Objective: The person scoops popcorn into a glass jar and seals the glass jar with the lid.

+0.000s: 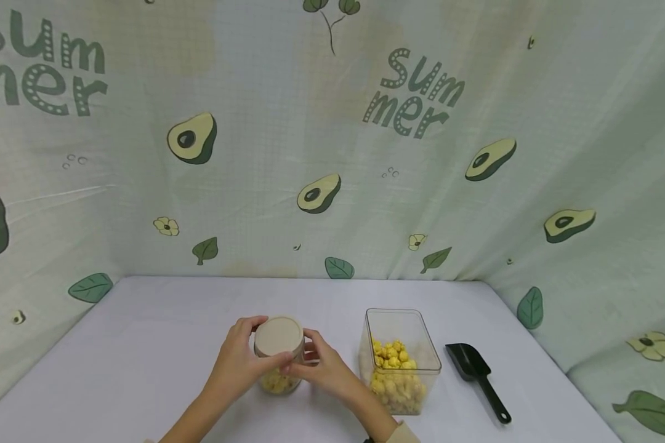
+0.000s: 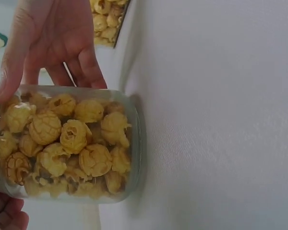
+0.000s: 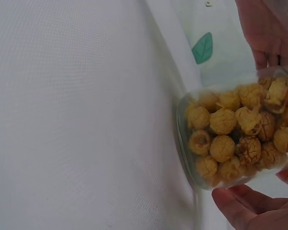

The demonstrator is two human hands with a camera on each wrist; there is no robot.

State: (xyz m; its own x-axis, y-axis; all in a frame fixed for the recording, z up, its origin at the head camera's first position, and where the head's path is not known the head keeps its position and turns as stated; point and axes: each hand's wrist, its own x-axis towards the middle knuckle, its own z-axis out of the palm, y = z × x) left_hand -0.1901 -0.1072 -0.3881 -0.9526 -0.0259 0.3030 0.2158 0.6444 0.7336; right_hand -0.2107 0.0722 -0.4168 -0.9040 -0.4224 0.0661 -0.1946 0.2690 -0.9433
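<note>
A clear glass jar (image 1: pixel 279 380) of yellow popcorn (image 2: pixel 67 143) stands on the white table (image 1: pixel 144 344), closed by a round beige lid (image 1: pixel 279 335). My left hand (image 1: pixel 239 362) grips it from the left, fingers curled round the lid's rim. From the right, my right hand (image 1: pixel 324 367) holds the jar just under the lid. In the left wrist view the right hand's fingers (image 2: pixel 81 62) touch the glass. The right wrist view shows the jar (image 3: pixel 240 136) between the right hand's fingers (image 3: pixel 249 203) below and the left hand (image 3: pixel 271 33) above.
A clear rectangular container (image 1: pixel 401 360) partly filled with popcorn stands just right of the jar. A black scoop (image 1: pixel 476 378) lies further right, near the table's edge. Avocado-print cloth (image 1: pixel 332 154) walls the table at the back and sides.
</note>
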